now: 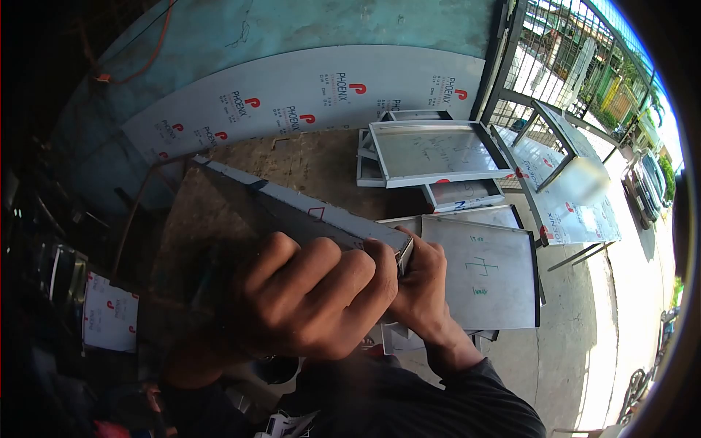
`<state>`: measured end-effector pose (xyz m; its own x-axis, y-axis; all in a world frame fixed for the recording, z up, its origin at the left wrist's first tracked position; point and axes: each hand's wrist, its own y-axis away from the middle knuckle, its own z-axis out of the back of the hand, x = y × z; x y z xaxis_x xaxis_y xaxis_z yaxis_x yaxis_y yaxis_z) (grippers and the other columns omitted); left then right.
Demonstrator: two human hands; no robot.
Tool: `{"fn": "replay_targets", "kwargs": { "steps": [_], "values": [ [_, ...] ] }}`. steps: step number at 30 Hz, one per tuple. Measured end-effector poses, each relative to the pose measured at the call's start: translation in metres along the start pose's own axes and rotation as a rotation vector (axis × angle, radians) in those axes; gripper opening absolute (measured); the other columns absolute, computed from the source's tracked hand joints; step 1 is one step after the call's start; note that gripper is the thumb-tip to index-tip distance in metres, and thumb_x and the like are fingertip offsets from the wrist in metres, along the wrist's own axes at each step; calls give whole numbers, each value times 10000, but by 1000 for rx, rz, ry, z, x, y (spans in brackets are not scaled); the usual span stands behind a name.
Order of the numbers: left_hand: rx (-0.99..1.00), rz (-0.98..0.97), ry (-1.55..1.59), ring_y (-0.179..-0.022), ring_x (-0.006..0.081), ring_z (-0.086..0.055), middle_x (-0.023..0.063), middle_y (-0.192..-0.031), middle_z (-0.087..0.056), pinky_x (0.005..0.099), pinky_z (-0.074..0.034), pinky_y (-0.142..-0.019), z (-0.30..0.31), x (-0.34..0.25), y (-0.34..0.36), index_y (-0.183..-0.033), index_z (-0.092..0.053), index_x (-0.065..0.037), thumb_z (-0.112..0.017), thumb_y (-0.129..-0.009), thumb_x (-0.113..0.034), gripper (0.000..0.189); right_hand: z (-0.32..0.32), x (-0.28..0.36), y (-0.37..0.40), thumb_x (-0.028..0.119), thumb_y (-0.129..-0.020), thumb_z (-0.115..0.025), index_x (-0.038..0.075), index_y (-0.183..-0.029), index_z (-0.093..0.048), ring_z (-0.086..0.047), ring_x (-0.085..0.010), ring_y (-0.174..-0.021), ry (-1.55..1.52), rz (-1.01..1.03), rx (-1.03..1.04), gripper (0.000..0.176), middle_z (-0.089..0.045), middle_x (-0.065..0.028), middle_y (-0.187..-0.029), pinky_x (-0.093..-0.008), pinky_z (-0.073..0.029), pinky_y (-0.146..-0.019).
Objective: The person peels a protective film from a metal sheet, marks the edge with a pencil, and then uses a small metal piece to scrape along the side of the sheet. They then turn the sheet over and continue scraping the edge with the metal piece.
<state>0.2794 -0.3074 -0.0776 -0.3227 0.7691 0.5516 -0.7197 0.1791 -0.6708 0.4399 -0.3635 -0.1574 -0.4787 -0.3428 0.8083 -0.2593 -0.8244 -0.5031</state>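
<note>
Head view: both hands grip the near end of a long, flat grey metal panel (307,208) held above the floor. The left hand (307,299) has its fingers wrapped tight over the edge, and the right hand (423,288) pinches just behind. Smooth folded metal trays (438,150) lie on the rough concrete floor (569,343). A white sheet (307,95) against the teal wall reads PHOENIX.

Left hand (307,292), right hand (423,285) fisted, grips touching.
</note>
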Motion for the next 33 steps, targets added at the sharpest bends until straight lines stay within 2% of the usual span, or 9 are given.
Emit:
{"fn": "replay_targets", "kwargs": {
  "steps": [7, 9, 11, 13, 14, 21, 23, 26, 33],
  "values": [
    [44, 101, 138, -542, 126, -412, -12, -630, -395, 307, -265, -487, -9, 3, -4, -884, -718, -59, -727, -746, -100, 144, 1, 7, 0, 68, -764, -750, -108, -988, -623, -675, -187, -553, -3, 38, 28, 312, -650, -196, -657, -309, -498, -510],
    [-6, 171, 215, -543, 143, -424, -3, -638, -430, 314, -266, -495, -11, 8, -3, -931, -697, -33, -732, -761, -61, 175, 4, 14, -3, 80, -789, -751, -87, -995, -632, -681, -172, -564, -46, -28, 68, 291, -676, -186, -682, -312, -512, -515],
    [21, 201, 220, -580, 175, -466, 22, -685, -535, 323, -334, -522, -4, 16, -1, -954, -670, -9, -716, -793, -13, 168, 2, 6, -4, 91, -803, -753, -69, -991, -638, -692, -171, -588, -71, -4, 45, 272, -690, -180, -698, -315, -521, -526],
    [-84, 380, 485, -611, 189, -484, 16, -734, -585, 324, -360, -584, -7, 20, 0, -976, -665, -42, -722, -781, -51, 202, 2, 2, -1, 100, -799, -763, -67, -984, -642, -707, -177, -627, -42, -3, 65, 277, -703, -179, -727, -310, -528, -542],
    [-36, 490, 610, -658, 211, -523, 28, -770, -633, 326, -389, -645, -3, 18, -1, -995, -661, -43, -731, -804, -60, 204, 2, 4, -2, 100, -799, -763, -67, -984, -642, -707, -177, -627, -43, -6, 65, 277, -703, -179, -727, -310, -528, -542],
    [53, 297, 612, -740, 216, -547, 48, -805, -633, 357, -421, -696, -6, 20, -7, -935, -648, -32, -700, -807, -31, 138, 0, 4, -5, 111, -797, -767, -80, -968, -634, -672, -177, -561, -61, 10, 24, 289, -667, -177, -661, -308, -502, -511],
    [196, 245, 540, -759, 211, -547, 19, -765, -597, 364, -388, -728, -4, 18, -11, -926, -656, -65, -712, -791, -69, 147, 2, 4, -5, 110, -797, -767, -84, -969, -632, -663, -177, -546, -67, -11, 39, 292, -660, -178, -651, -309, -497, -504],
    [210, 218, 494, -776, 210, -542, 1, -751, -572, 364, -368, -734, -2, 18, -14, -928, -663, -90, -716, -784, -91, 154, 5, 6, -5, 103, -795, -762, -82, -982, -634, -657, -178, -536, -14, -19, 82, 293, -664, -177, -656, -312, -493, -497],
    [20, 295, 552, -806, 243, -549, 17, -784, -586, 401, -385, -785, -11, 34, -12, -932, -663, -77, -675, -820, -57, 115, 1, 4, -5, 100, -791, -759, -73, -1004, -640, -708, -225, -630, -107, 8, 23, 300, -684, -205, -719, -320, -534, -564]
  ]
}}
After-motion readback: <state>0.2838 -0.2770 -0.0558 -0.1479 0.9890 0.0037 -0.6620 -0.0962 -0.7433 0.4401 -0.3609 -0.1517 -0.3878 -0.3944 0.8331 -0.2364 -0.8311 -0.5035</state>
